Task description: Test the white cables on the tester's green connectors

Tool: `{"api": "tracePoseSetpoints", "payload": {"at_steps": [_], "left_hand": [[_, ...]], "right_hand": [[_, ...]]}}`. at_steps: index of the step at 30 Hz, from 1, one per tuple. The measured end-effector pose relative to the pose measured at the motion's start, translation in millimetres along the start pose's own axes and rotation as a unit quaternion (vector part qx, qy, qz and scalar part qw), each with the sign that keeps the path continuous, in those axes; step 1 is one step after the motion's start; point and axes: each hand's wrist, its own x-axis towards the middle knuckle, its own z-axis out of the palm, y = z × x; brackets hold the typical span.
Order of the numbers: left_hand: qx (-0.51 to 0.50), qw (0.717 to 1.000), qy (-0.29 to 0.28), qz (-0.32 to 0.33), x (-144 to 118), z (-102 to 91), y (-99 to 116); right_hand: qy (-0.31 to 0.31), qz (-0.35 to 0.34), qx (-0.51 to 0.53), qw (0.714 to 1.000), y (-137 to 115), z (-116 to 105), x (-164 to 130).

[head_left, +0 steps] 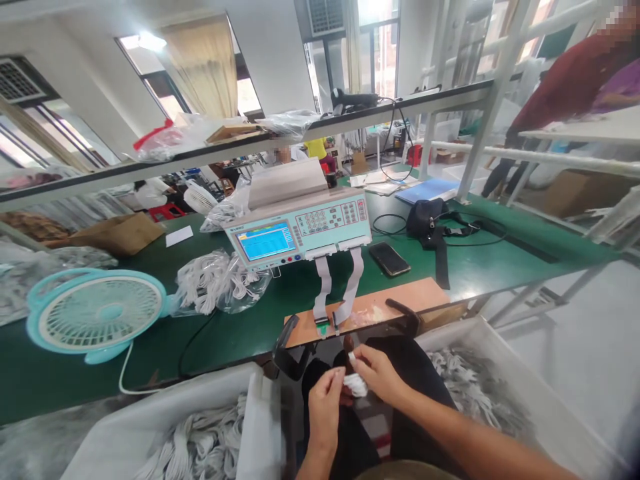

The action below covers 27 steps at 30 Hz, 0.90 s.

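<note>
A green worktop (500,260) is spread across the view, and a pale tester unit (300,223) with a lit blue screen is seated on it. Two bins of white cables are flanking the lap: the left bin (165,433) and the right bin (500,373). A turquoise fan (95,313) is stood at the left, a bag of white cables (220,283) just beside the tester. A brown board (370,308) is laid at the worktop's near edge, and two grey ribbon leads (337,283) are run down onto it from the tester. A dark phone (389,259) is lying right of them. Below the board, over the lap, a small coiled white cable (356,384) is held between both hands: the left hand (325,400) is curled beside it, the right hand (380,373) is pinched on it, fingers closed. A plug end, possibly, is pointed upward; blur hides it.
</note>
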Motion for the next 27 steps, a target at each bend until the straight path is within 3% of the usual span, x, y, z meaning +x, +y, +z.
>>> {"api": "tracePoseSetpoints", "payload": {"at_steps": [3, 6, 13, 21, 27], "left_hand": [[-0.039, 0.996, 0.056, 0.05, 22, 2.8, 3], [-0.089, 0.994, 0.059, 0.03, 33, 4.6, 6], [-0.112, 0.994, 0.015, -0.012, 43, -3.0, 9], [-0.066, 0.997, -0.02, -0.021, 52, -9.6, 14], [0.022, 0.994, -0.102, -0.006, 57, -20.9, 29]], "right_hand": [[0.036, 0.075, 0.089, 0.993, 6, 15, 24], [0.04, 0.125, 0.116, 0.985, 13, 25, 36], [0.051, 0.128, 0.128, 0.982, 11, 28, 41], [0.066, 0.111, 0.12, 0.984, 10, 28, 44], [0.074, 0.17, 0.191, 0.964, -1, 33, 45]]}}
